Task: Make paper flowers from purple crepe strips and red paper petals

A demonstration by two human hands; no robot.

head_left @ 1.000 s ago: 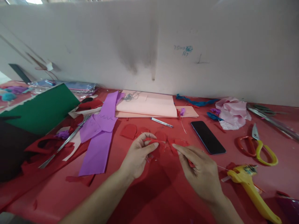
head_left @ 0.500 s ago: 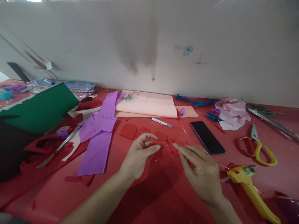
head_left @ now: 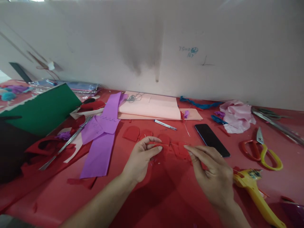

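Note:
My left hand [head_left: 142, 157] pinches a small red felt piece [head_left: 157, 146] between thumb and fingers. From that felt a thin pale strand [head_left: 175, 144] runs across to my right hand [head_left: 211, 169], whose thumb and fingertips are pinched together on it. Whether a needle is in those fingertips is too small to tell. Red felt also shows between the two hands, and its edges blend into the red table. Just beyond the fingers lie rounded red felt cutouts [head_left: 131, 133].
A yellow glue gun [head_left: 257, 196], scissors [head_left: 260, 152] and a black phone [head_left: 212, 140] lie to the right. Ahead are a marker pen [head_left: 165, 124] and folded peach sheets [head_left: 149, 106]. Purple strips [head_left: 98, 158], long metal scissors [head_left: 65, 145] and a green board [head_left: 45, 110] sit left.
My right hand has moved right, away from the left hand, and more of the strand shows between them. My left hand stays nearly in place.

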